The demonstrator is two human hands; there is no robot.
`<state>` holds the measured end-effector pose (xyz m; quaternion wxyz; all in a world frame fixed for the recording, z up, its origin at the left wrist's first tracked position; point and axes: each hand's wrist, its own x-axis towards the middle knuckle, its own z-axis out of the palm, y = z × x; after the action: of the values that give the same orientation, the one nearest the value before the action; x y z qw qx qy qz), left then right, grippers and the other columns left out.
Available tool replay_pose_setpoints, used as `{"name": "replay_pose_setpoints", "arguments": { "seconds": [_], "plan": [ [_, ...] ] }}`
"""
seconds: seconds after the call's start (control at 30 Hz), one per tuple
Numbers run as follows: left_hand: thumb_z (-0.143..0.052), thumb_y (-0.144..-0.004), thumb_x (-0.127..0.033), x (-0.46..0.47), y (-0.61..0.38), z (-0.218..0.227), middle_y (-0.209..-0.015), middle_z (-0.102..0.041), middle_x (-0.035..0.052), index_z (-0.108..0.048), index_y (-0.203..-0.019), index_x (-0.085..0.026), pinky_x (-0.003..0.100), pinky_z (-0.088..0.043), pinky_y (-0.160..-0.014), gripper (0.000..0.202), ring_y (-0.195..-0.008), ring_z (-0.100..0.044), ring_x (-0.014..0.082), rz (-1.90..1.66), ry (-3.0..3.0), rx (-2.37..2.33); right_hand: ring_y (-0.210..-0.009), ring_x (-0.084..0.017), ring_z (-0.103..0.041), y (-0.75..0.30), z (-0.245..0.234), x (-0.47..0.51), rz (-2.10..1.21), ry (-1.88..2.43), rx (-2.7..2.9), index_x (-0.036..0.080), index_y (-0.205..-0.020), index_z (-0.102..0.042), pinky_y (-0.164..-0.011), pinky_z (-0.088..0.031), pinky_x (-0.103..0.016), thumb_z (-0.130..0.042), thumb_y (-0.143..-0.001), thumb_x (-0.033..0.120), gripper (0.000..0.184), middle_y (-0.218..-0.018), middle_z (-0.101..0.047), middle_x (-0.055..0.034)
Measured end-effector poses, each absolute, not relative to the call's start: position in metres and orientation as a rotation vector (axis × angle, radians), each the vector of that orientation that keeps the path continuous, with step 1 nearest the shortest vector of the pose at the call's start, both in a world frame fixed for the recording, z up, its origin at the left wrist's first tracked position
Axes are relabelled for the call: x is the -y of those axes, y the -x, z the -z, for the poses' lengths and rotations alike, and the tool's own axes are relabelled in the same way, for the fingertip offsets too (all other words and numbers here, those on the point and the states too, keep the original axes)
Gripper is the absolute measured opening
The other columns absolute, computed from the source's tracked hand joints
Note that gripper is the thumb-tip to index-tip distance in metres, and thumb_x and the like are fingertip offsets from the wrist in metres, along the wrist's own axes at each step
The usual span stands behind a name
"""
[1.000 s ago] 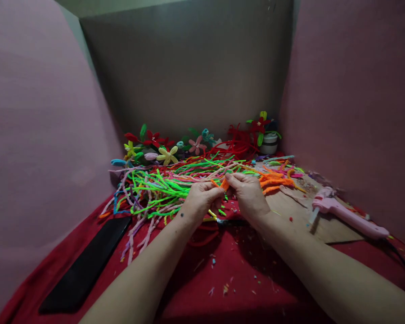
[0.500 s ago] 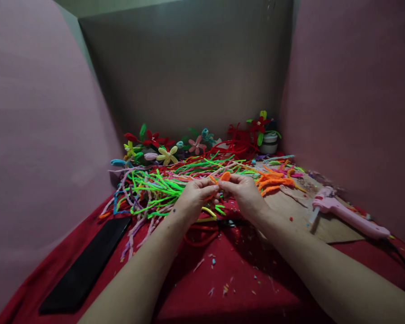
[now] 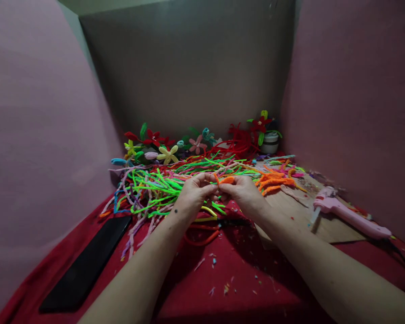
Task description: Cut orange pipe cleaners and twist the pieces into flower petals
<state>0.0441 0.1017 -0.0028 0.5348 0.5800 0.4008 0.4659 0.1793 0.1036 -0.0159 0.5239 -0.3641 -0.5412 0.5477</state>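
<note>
An orange pipe cleaner, bent into a small loop, is pinched between my two hands at the middle of the view. My left hand is closed on its left end, where a short orange tip sticks up. My right hand has thumb and fingers closed around the loop's right side. Beneath and behind the hands spreads a heap of pipe cleaners, with bright green ones at left and orange ones just right of my right hand.
Finished pipe cleaner flowers line the back, with a small striped pot at the back right. A pink glue gun rests on cardboard. At left lies a flat black object. Scraps dot the red cloth.
The orange loop has tilted from upright to nearly level, and its left tip now points up. Both hands stay close together in almost the same place.
</note>
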Motion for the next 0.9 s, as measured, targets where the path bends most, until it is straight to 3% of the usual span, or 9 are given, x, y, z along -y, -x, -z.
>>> {"name": "replay_pose_setpoints", "arguments": {
  "seconds": [0.2, 0.27, 0.43, 0.67, 0.9],
  "plan": [
    [-0.057, -0.068, -0.021, -0.102, -0.046, 0.008, -0.053, -0.049, -0.0058, -0.051, -0.074, -0.017, 0.018, -0.035, -0.048, 0.009, -0.047, -0.044, 0.0068, -1.185, -1.637, -1.022, -0.036, -0.007, -0.043, -0.179, 0.019, -0.105, -1.315, 0.843, 1.255, 0.014, -0.051, -0.055, -0.036, -0.034, -0.021, -0.058, -0.058, 0.020, 0.009, -0.043, -0.051, 0.0033],
    [-0.052, -0.073, -0.020, -0.102, -0.046, 0.012, -0.058, -0.050, -0.0045, -0.054, -0.074, -0.018, 0.019, -0.037, -0.054, 0.004, -0.054, -0.045, 0.0079, -1.262, -1.864, -1.059, -0.035, -0.008, -0.044, -0.179, 0.022, -0.107, -1.354, 0.807, 1.168, 0.014, -0.052, -0.054, -0.036, -0.035, -0.021, -0.057, -0.057, 0.017, 0.006, -0.044, -0.052, 0.0036],
    [-0.049, -0.077, -0.023, -0.101, -0.043, 0.010, -0.071, -0.055, -0.0001, -0.059, -0.073, -0.019, 0.022, -0.038, -0.068, 0.011, -0.069, -0.048, 0.0112, -1.256, -2.262, -1.127, -0.036, -0.008, -0.045, -0.178, 0.028, -0.109, -1.393, 0.757, 1.106, 0.014, -0.055, -0.055, -0.036, -0.035, -0.021, -0.056, -0.057, 0.016, 0.003, -0.046, -0.053, 0.0033],
    [-0.060, -0.070, -0.041, -0.107, -0.032, 0.003, -0.062, -0.057, 0.0027, -0.056, -0.074, -0.012, 0.022, -0.040, -0.050, 0.029, -0.050, -0.054, 0.0100, -0.863, -1.398, -0.931, -0.046, -0.008, -0.040, -0.182, 0.022, -0.105, -0.944, 0.908, 1.469, 0.015, -0.057, -0.056, -0.045, -0.032, -0.021, -0.053, -0.066, 0.022, 0.012, -0.049, -0.049, 0.0035],
    [-0.059, -0.069, -0.030, -0.106, -0.029, -0.002, -0.045, -0.040, -0.0046, -0.056, -0.061, -0.012, 0.019, -0.023, -0.039, 0.020, -0.038, -0.032, 0.0045, -0.822, -1.513, -0.956, -0.054, -0.010, -0.039, -0.182, 0.023, -0.101, -0.587, 0.989, 1.679, 0.016, -0.057, -0.055, -0.052, -0.031, -0.022, -0.047, -0.073, 0.023, 0.019, -0.053, -0.045, 0.0029]
  ]
}}
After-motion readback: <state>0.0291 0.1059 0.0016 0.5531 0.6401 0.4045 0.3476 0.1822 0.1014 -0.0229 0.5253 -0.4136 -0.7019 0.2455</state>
